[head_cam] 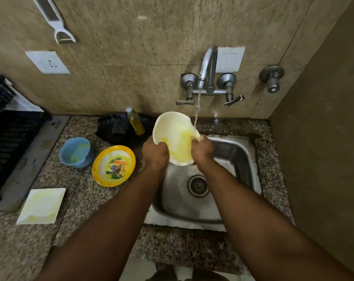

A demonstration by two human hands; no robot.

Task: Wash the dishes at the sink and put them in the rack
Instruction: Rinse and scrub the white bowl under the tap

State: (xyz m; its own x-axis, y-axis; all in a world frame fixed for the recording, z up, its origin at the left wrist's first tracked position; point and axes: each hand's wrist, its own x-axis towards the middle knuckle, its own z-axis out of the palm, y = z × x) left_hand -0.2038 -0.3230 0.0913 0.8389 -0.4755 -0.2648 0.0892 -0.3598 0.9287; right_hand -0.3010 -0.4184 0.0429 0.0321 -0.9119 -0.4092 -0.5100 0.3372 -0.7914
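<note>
I hold the bowl (175,136) over the sink (239,157) at the centre of the frame, tilted so its yellow-smeared inside faces me. My left hand (156,152) grips the bowl's lower left rim, fingers curled round it. My right hand (202,150) grips the right rim just where the water (196,110) from the tap (207,67) lands.

To do this well, I judge I should turn the bowl so the stream runs across the whole smeared inside, not only the right edge, and rub the yellow film with my right fingers while the left hand steadies. Wet plastic will be slippery, so I keep the grip firm and the bowl low over the sink to limit splashing.

Both forearms reach up from the bottom of the frame and converge on the bowl, wrists fairly straight, backs of the hands toward me.

Left of centre on the table (74,191) wait a blue cup (75,152), a yellow plate (113,165) and, lower left, a square plate (41,206), all still soiled. The black rack (7,138) sits at the left edge.
</note>
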